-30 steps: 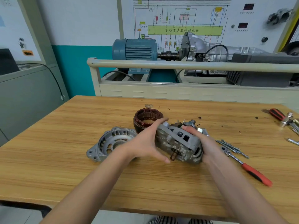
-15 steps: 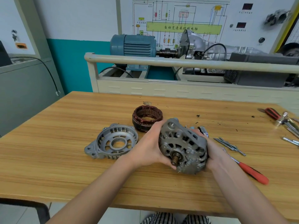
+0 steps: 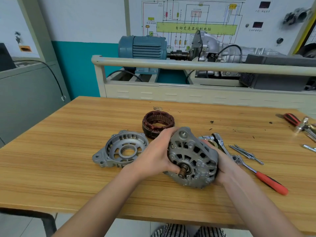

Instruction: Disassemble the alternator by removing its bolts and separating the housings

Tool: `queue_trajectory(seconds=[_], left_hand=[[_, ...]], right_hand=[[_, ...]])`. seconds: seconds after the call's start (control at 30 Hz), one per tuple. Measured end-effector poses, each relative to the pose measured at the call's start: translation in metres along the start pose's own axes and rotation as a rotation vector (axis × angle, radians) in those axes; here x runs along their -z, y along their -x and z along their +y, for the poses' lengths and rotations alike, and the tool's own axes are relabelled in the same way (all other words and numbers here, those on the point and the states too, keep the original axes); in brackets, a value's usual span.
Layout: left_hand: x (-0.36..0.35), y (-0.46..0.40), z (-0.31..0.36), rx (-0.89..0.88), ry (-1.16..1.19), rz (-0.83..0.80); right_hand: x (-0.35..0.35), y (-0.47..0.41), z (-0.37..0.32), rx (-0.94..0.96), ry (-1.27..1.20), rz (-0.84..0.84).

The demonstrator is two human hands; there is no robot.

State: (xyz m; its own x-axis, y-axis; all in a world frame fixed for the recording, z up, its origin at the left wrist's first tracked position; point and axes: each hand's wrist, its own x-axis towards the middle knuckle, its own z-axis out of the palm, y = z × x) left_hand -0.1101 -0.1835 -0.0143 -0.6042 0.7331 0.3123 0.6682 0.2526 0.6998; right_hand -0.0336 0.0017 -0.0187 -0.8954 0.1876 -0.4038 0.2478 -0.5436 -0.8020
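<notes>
Both hands hold the remaining alternator housing [image 3: 193,158], lifted just clear of the counter [image 3: 68,168] and tilted so the shaft end [image 3: 182,171] faces the camera. Left hand [image 3: 157,156] wraps the housing's left rim, thumb lying toward the shaft; right hand [image 3: 222,166] cups the far right rim, fingers mostly hidden behind the casting, so each grip is clamped on the housing. Judged: cast aluminium shell, stiff, with the rotor probably still inside, so fairly heavy and weighted toward the far side from the shaft. Bare metal with vent slots and lugs gives good purchase; the rim and mounting ears are the places to take hold, not the shaft or bearing. Slot edges may be sharp. Left of the left grip, flat on the counter, the separated end housing [image 3: 122,148]; beyond that grip, the stator [image 3: 158,123], its copper windings fragile, lift by the iron ring only. Just past the right grip lies a ratchet wrench [image 3: 219,142]; further right, the long through bolts [image 3: 246,153] and a red-handled tool [image 3: 266,179], well apart from the housing.
</notes>
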Motion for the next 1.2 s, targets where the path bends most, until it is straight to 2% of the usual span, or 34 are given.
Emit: queue_trajectory(seconds=[0.2,0.47,0.63,0.73,0.83,0.93,1.07,1.13,1.2], left_hand=[[0.001,0.001,-0.004,-0.047,-0.039,0.016],[-0.001,0.002,-0.016,-0.120,-0.160,-0.038],[0.000,0.003,-0.020,-0.076,-0.331,-0.180],[0.000,0.004,-0.023,-0.029,-0.351,-0.289],[0.003,0.004,-0.018,0.076,-0.274,-0.296],[0.001,0.002,-0.009,0.165,-0.030,-0.145],[-0.002,-0.008,0.006,0.277,0.176,0.012],[-0.006,-0.009,0.017,0.269,0.182,0.015],[-0.016,-0.005,0.026,0.207,0.164,-0.070]], right_hand=[[-0.004,0.005,0.003,0.112,0.036,0.012],[-0.001,0.010,0.007,0.375,0.252,0.227],[0.003,0.010,0.004,0.521,0.496,0.401],[0.005,0.009,0.006,0.573,0.685,0.453],[0.006,0.007,0.007,0.620,0.750,0.453],[0.007,0.007,0.005,0.609,0.819,0.405],[0.012,0.011,-0.002,0.525,0.841,0.284],[0.015,0.011,-0.006,0.493,0.816,0.200],[0.018,0.011,-0.009,0.485,0.795,0.128]])
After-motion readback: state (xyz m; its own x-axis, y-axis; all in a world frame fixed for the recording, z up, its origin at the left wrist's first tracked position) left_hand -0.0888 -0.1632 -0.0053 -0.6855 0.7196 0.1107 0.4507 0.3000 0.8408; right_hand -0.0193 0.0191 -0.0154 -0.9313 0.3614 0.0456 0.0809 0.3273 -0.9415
